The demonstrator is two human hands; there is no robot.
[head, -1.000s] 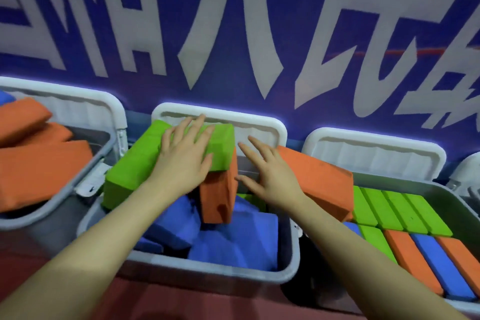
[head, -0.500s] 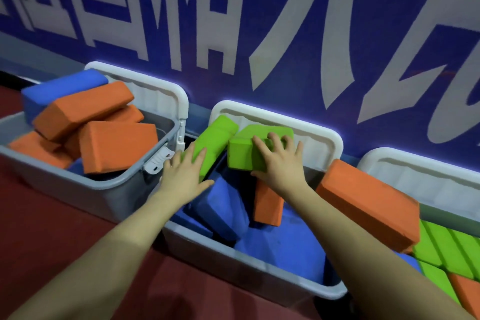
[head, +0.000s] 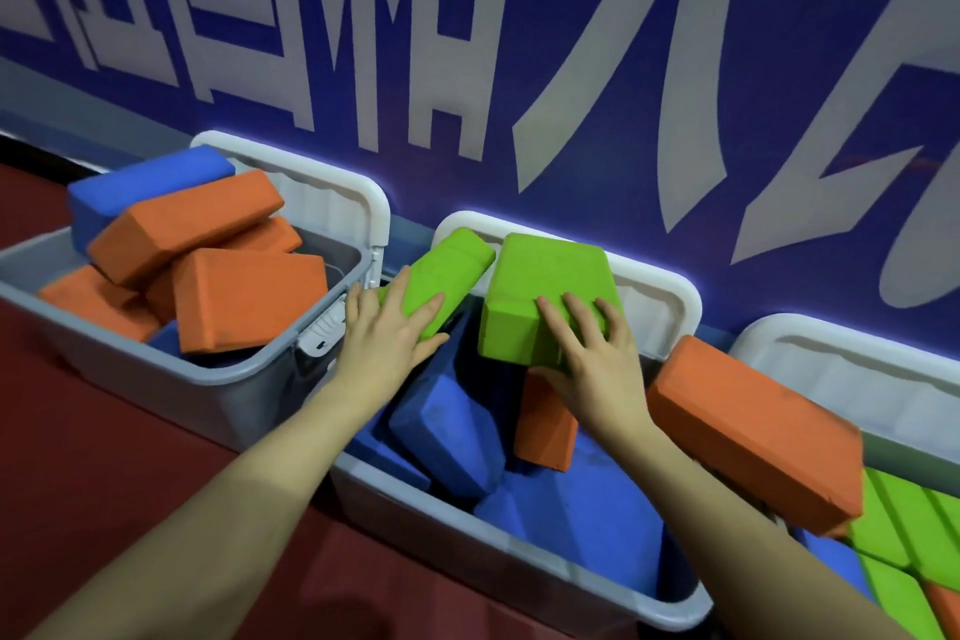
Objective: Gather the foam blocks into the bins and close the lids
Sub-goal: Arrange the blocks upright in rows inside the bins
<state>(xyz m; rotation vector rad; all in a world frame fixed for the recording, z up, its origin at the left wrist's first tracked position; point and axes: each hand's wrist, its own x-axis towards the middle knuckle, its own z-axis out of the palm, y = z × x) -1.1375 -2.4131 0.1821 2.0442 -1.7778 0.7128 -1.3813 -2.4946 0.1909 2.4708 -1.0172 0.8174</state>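
Two hands work over the middle bin [head: 519, 566]: left hand [head: 387, 335] lies flat on one green block [head: 441, 276], right hand [head: 592, 359] grips another green block [head: 540, 286].

Three bins [head: 519, 566] in row along wall [head: 623, 42]; blocks [head: 244, 296] piled inside each.
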